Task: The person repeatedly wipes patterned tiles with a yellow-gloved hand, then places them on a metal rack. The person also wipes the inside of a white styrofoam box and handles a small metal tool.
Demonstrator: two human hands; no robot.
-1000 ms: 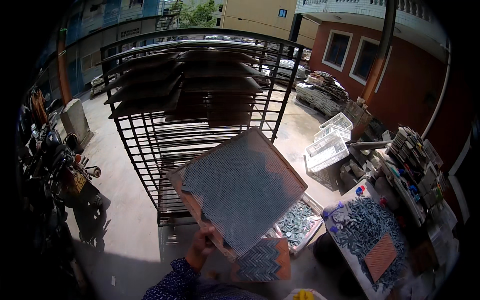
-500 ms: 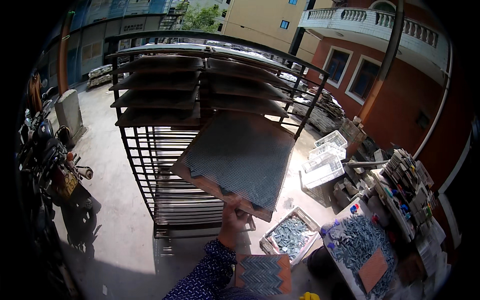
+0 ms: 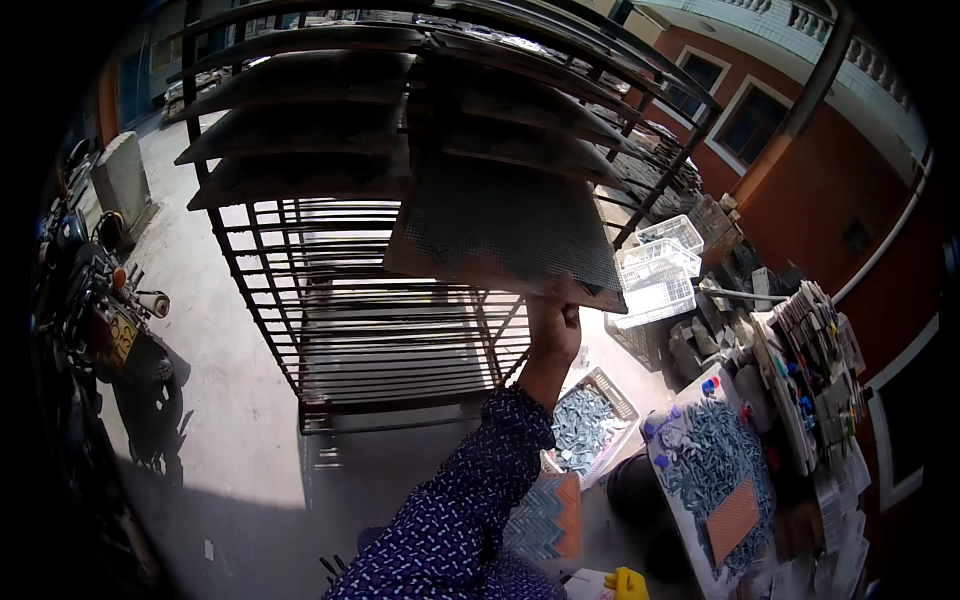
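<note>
My left hand (image 3: 553,325) is closed on the near edge of a flat brown board, its thumb on top. On the board (image 3: 460,272) lies a dark mosaic tile sheet (image 3: 510,225) covered with fine mesh. The far part of the board sits inside a dark metal rack (image 3: 250,300), under the boards of the right column. Several more boards (image 3: 300,180) rest on the upper levels in two columns, and the lower levels show bare bars. My right hand is out of view.
To the right of the rack are a white crate (image 3: 595,430) of grey-blue tile strips, a table (image 3: 690,520) heaped with strips, and white baskets (image 3: 655,280). A herringbone tile sheet (image 3: 545,515) and a yellow object (image 3: 625,583) are low down. Motorcycles (image 3: 110,310) stand left.
My left hand has pushed the board farther into the rack, and the board now lies more level and squarer to it. My view has moved closer to the rack.
</note>
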